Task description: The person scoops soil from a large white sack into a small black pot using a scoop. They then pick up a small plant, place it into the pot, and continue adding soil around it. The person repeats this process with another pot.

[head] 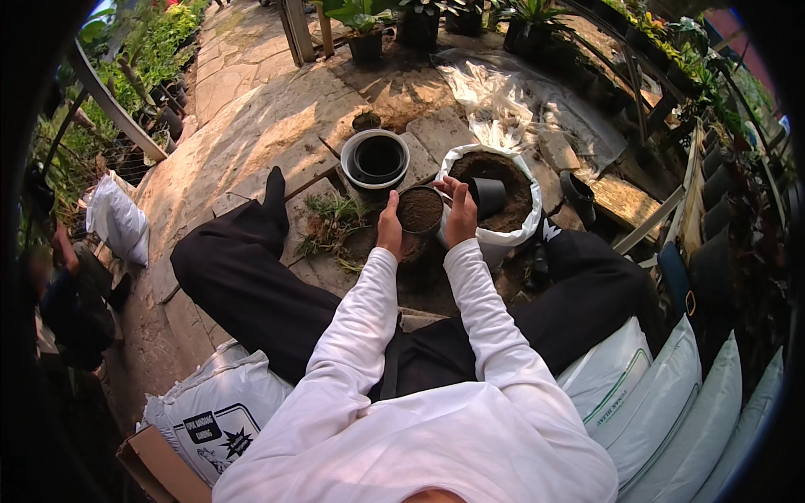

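Between my two hands is a small black plastic plant pot (pixel 421 210), filled nearly to the rim with dark brown soil. My left hand (pixel 390 227) grips the pot's left side, thumb up along the rim. On the opposite side my right hand (pixel 461 212) cups it, fingers curled round the far right edge. Just right of that hand stands an open white sack (pixel 536 195) of loose soil, with an empty black pot (pixel 489 196) lying tilted on the soil. Beyond the held pot, a white round tub (pixel 347 158) has black pots (pixel 380 157) nested in it.
Uprooted grassy plants (pixel 333 220) lie on the stone paving by my left leg. Full white sacks (pixel 654 390) lean at my right; another sack (pixel 220 402) and a cardboard box (pixel 160 465) are at my left. Another person (pixel 75 302) sits at far left. Plastic sheeting (pixel 497 94) lies ahead.
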Demonstrator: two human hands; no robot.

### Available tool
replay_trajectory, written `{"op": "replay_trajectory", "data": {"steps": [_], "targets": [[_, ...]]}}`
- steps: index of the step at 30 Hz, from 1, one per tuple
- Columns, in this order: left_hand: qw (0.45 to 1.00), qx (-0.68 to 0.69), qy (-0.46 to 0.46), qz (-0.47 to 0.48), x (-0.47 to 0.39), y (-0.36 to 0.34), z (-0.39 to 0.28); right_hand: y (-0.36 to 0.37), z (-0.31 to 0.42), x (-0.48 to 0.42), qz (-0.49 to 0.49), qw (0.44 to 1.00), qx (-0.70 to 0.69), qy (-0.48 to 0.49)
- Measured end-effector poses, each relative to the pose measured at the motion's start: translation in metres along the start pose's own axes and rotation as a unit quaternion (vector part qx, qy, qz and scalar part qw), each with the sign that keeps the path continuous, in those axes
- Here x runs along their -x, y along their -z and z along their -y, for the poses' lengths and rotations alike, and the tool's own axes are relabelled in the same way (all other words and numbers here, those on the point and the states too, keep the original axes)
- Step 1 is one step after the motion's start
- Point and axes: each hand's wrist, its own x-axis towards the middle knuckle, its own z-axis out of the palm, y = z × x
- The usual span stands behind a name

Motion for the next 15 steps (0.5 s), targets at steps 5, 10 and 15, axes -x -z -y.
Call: {"op": "replay_trajectory", "data": {"steps": [5, 10, 15], "targets": [[0.991, -0.048, -0.054, -0.115, -0.027, 0.044, 0.013, 0.032, 0.032, -0.034, 0.027, 0.998, 0.047, -0.026], [0.911, -0.360, -0.131, -0.152, -0.010, 0.035, 0.004, 0.082, 0.043, -0.079, 0.077, 0.959, 0.272, 0.003], [0.867, -0.435, -0.185, -0.162, -0.007, 0.044, 0.016, 0.126, 0.042, -0.078, 0.073, 0.870, 0.485, 0.050]]}}
